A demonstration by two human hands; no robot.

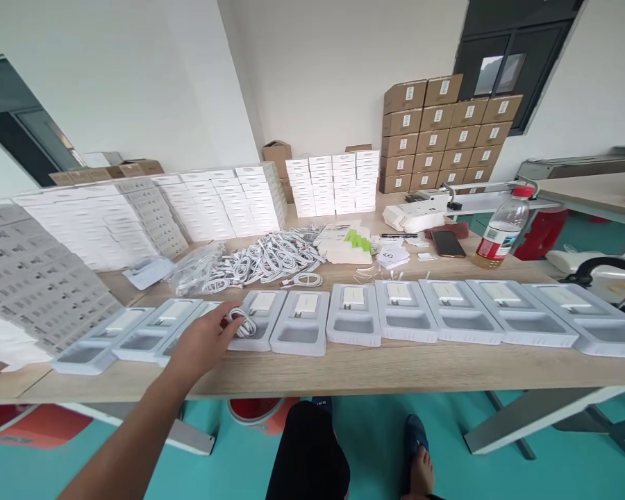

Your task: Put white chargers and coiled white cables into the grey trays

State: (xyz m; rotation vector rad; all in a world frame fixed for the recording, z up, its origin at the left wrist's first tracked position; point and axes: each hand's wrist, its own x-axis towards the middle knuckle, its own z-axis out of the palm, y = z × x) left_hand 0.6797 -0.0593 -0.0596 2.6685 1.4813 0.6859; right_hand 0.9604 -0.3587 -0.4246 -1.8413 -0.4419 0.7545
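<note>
Pinching a coiled cable (246, 326), your left hand (202, 347) sits over the near recess of a tray (264, 342); right hand out of view. Likely placing step; next move calls for coil clear of charger (263, 301). Cable pile (271, 257) behind, white boxes (333, 186) farther.

Red-capped bottle (501, 229) near a dark phone (448, 244), orange-red bucket (277, 419) on teal floor (244, 465), dark-framed window (518, 59)

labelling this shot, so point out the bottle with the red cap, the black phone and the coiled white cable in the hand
Clear plastic bottle with red cap (496, 236): head view, on its label
Black phone (448, 244): head view, mid-screen
Coiled white cable (246, 326): head view, on its loops
</note>
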